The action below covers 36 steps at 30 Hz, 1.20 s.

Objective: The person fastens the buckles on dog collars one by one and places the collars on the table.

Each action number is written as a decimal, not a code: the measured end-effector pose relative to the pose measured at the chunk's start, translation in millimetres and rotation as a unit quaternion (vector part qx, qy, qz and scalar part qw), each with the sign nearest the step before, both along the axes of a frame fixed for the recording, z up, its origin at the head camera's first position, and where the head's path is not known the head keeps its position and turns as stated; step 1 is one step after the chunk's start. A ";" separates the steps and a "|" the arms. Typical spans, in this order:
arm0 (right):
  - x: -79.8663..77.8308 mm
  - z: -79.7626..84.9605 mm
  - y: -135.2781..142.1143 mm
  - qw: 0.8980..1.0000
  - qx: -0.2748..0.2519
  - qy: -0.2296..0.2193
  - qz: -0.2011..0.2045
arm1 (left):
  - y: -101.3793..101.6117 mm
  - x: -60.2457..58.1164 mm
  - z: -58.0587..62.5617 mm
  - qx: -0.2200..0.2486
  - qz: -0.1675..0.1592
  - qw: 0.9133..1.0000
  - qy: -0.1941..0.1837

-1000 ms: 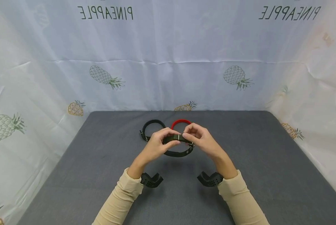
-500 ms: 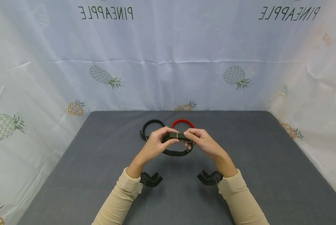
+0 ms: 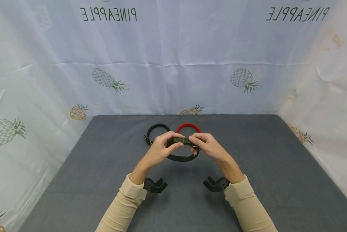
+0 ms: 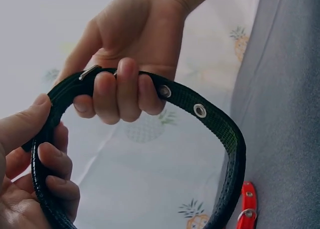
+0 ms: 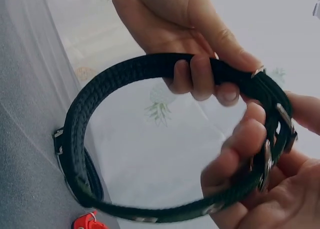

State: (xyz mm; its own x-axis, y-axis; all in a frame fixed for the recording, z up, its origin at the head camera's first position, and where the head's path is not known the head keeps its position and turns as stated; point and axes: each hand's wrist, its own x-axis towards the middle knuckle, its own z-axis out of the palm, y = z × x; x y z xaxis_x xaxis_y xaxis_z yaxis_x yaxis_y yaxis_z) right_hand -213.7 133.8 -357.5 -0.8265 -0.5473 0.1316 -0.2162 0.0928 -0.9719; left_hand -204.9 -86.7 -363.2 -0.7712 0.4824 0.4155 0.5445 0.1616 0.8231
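A dark green and black dog collar (image 3: pixel 181 158), fastened in a loop, is held above the table in both hands. My left hand (image 3: pixel 161 145) pinches its upper band between thumb and fingers, left of a thin metal keeper loop. On the other side of that loop, my right hand (image 3: pixel 208 146) grips the band beside the buckle. In the right wrist view the collar (image 5: pixel 76 129) shows its textured inner face, with the metal buckle (image 5: pixel 284 116) close to the right fingers. Metal eyelets (image 4: pixel 200 110) dot the strap in the left wrist view.
Behind the hands, a black collar (image 3: pixel 149 130) and a red collar (image 3: pixel 188 124) lie looped on the grey table (image 3: pixel 104 180). A white curtain (image 3: pixel 173 87) printed with pineapples stands along the back and sides.
My right fingers have straightened somewhat and settled lower on the band near the buckle. The collar has shifted slightly left, and the red collar shows more fully.
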 end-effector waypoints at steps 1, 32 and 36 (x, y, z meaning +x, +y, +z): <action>-0.5 -0.2 0.1 1.000 -0.006 -0.008 0.002 | -0.5 0.2 0.6 0.005 0.002 1.000 -0.004; -5.0 3.1 11.0 0.999 -0.028 -0.032 0.003 | -14.0 -8.2 0.6 0.041 0.024 0.998 -0.043; -5.2 4.2 10.2 0.999 -0.029 -0.039 -0.008 | -17.7 -9.5 0.9 0.025 0.025 0.998 -0.049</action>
